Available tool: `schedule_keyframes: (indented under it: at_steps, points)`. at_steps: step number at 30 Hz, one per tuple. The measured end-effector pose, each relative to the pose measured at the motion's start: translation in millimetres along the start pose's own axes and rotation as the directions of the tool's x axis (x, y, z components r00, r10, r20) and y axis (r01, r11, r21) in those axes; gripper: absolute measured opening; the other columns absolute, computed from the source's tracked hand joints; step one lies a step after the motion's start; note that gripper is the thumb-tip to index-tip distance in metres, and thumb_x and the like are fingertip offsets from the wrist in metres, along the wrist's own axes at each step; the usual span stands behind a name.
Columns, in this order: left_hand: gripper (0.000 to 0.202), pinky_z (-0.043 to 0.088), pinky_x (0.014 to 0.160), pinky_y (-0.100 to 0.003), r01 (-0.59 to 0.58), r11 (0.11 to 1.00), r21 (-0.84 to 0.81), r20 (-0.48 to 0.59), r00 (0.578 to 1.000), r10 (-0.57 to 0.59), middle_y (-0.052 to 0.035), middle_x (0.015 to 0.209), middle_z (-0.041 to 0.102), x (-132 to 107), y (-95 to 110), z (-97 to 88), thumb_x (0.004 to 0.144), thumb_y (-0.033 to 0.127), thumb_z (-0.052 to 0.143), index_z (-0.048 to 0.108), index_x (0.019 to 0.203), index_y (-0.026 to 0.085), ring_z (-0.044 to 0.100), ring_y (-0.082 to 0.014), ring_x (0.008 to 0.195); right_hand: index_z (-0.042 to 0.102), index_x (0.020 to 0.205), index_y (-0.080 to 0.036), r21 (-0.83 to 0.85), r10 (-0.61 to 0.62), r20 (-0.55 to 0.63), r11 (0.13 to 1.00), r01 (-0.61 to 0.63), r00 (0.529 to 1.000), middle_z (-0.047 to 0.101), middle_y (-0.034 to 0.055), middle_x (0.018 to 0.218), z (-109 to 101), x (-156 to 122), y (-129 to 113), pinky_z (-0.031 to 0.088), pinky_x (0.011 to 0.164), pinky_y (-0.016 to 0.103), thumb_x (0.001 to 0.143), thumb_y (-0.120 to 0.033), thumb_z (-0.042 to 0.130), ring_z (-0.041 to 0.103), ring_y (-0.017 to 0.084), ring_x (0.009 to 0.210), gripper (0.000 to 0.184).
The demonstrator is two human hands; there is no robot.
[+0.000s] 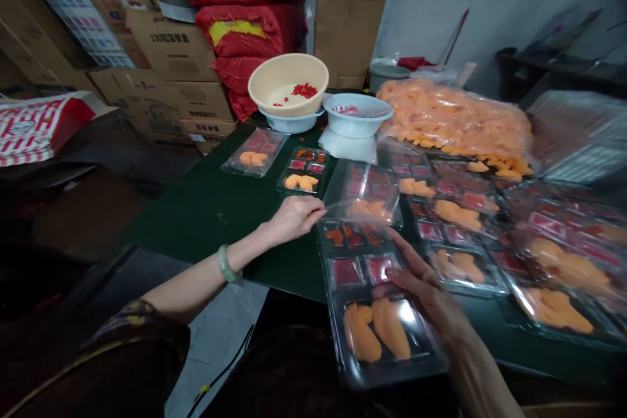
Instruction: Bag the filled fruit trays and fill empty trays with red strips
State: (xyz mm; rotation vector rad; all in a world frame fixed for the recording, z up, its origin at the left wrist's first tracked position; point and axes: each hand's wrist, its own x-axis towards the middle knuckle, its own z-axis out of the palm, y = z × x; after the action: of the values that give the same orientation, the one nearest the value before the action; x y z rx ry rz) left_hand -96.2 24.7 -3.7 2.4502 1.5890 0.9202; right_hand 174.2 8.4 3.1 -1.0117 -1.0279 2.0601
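My right hand (421, 281) grips a black compartment tray (343, 366) from its right side, tilted toward me. Two large orange pieces (377, 333) lie in its near compartment. Pink-red square packets (347, 272) fill the middle ones, and small reddish-orange bits (350, 235) the far ones. Beyond the tray's far end spreads a clear plastic bag (337, 209). Closed in a pinch, my left hand (296, 215) holds the bag's edge; a green bangle (228, 264) circles that wrist. How far the bag covers the tray I cannot tell.
Filled trays (301, 173) stand on the green table (196, 209), with many more at right. Behind are a cream basin (267, 81) of red bits, a blue basin (360, 124) and a large bag of orange pieces (450, 111). Cartons (196, 101) and red sacks (245, 32) are stacked behind.
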Motion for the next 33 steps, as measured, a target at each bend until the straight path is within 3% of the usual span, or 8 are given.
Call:
schedule_keyframes:
  at_steps: [5,10,15,19,23,27,30,33]
  points:
    - [0.015,0.044,0.063,-0.021,0.062,0.988,-0.141,-0.228,0.969,-0.093,-0.0050,0.074,0.061,-18.9,13.3,8.0,0.086,0.015,0.046,0.061,0.083,0.012,0.057,-0.0114,0.067,0.030,0.138,-0.035,0.082,-0.017,-0.067,0.996,0.023,0.998,0.068,-0.0006,0.075,12.8,-4.9,8.0,0.048,0.050,0.022,0.070,-0.026,0.072,0.066,0.016,0.059,0.080]
    - [0.010,0.044,0.060,-0.022,0.073,0.997,-0.002,-0.391,0.918,-0.068,-0.0048,0.073,0.060,-47.3,27.4,0.6,0.083,0.012,0.050,0.059,0.087,0.013,0.056,-0.0116,0.065,0.031,0.137,-0.032,0.158,-0.027,-0.086,0.987,0.041,0.996,0.067,-0.0016,0.070,32.1,-4.3,20.5,0.051,0.054,0.025,0.066,-0.026,0.074,0.066,0.017,0.057,0.083]
    - [0.016,0.047,0.064,-0.023,0.015,0.999,0.033,-0.345,0.939,-0.002,-0.0053,0.077,0.061,-96.3,38.5,-20.6,0.080,0.003,0.050,0.056,0.090,0.014,0.056,-0.0119,0.070,0.040,0.125,-0.027,0.158,-0.023,-0.055,0.987,0.032,0.998,0.067,0.0002,0.073,57.9,1.7,41.1,0.051,0.057,0.029,0.067,-0.029,0.074,0.066,0.019,0.061,0.068]
    - [0.021,0.047,0.066,-0.024,0.125,0.992,-0.012,-0.292,0.948,-0.123,-0.0062,0.079,0.061,-145.1,55.2,-33.0,0.079,0.000,0.050,0.057,0.093,0.014,0.057,-0.0125,0.073,0.047,0.104,-0.022,0.077,0.069,-0.004,0.995,-0.069,0.998,0.066,0.0015,0.075,73.3,3.9,59.8,0.050,0.057,0.028,0.068,-0.035,0.073,0.065,0.019,0.065,0.047]
    - [0.022,0.048,0.068,-0.023,0.246,0.968,-0.050,-0.277,0.928,-0.250,-0.0051,0.078,0.061,-183.1,82.8,-36.8,0.079,-0.002,0.049,0.057,0.092,0.015,0.059,-0.0117,0.072,0.050,0.089,-0.020,-0.199,0.125,0.087,0.974,-0.106,0.988,0.065,0.0026,0.078,68.6,1.3,68.5,0.046,0.056,0.024,0.076,-0.044,0.063,0.062,0.015,0.066,0.031]
    - [0.023,0.049,0.067,-0.021,0.313,0.946,-0.079,-0.291,0.901,-0.323,-0.0046,0.076,0.062,-207.4,112.2,-38.0,0.079,-0.001,0.048,0.056,0.093,0.015,0.060,-0.0114,0.071,0.054,0.079,-0.017,-0.600,0.151,0.256,0.799,0.035,0.955,0.062,0.0027,0.071,46.9,-3.5,61.6,0.044,0.056,0.024,0.078,-0.049,0.057,0.058,0.014,0.062,0.032]
    - [0.021,0.048,0.062,-0.017,0.402,0.910,-0.101,-0.302,0.859,-0.413,-0.0032,0.073,0.062,-215.0,120.6,-33.9,0.080,0.000,0.048,0.056,0.092,0.016,0.061,-0.0101,0.068,0.058,0.100,-0.019,-0.792,0.009,0.364,0.529,0.304,0.931,0.062,0.0095,0.099,36.9,0.5,50.6,0.049,0.070,0.032,0.069,-0.045,0.067,0.060,0.021,0.083,0.042]
    - [0.017,0.048,0.062,-0.017,0.504,0.855,-0.124,-0.359,0.780,-0.512,-0.0025,0.075,0.063,-211.7,112.5,-28.9,0.079,0.003,0.051,0.056,0.086,0.017,0.062,-0.0104,0.068,0.048,0.125,-0.027,-0.764,-0.031,0.614,0.225,0.604,0.788,0.037,0.0120,0.138,45.9,15.5,44.9,0.042,0.094,0.045,0.062,-0.039,0.075,0.041,0.031,0.121,0.070]
